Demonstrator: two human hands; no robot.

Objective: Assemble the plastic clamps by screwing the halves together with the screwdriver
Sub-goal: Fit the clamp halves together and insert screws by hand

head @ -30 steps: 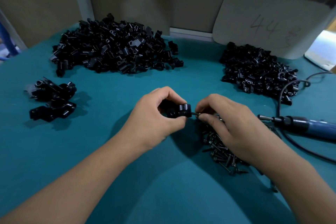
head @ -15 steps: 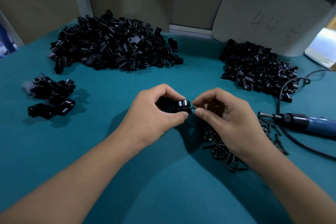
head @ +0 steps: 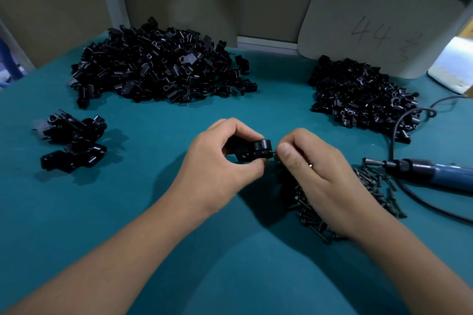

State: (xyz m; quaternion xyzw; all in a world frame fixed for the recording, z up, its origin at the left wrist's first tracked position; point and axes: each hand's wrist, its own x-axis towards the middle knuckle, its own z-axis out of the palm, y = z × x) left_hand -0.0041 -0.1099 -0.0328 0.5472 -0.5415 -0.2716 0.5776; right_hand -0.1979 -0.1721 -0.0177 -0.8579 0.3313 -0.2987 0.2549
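**Clamp held in your left hand, screw pinched at its end by your right**

At the far left of the teal tabletop (head: 128, 212) lies a small cluster of clamps (head: 73, 144). Behind it, a big pile of black halves (head: 158, 66) spreads toward the back wall.

At centre, your left hand (head: 217, 163) holds the clamp (head: 252, 151) above the tabletop, fingers curled round it. A screw (head: 271, 151) sticks out of the clamp's right end. Your right hand (head: 314, 169) meets it there, thumb and forefinger pinching the screw's head; the rest of the fingers are curled.

Under your right wrist lies a heap of screws (head: 314, 215). Further back on the right sits a second pile of halves (head: 361, 94), in front of a pale board (head: 378, 25) marked "44". At the far right the blue screwdriver (head: 430, 172) lies on the tabletop, bit pointing left, its cord (head: 399, 125) looping behind it.
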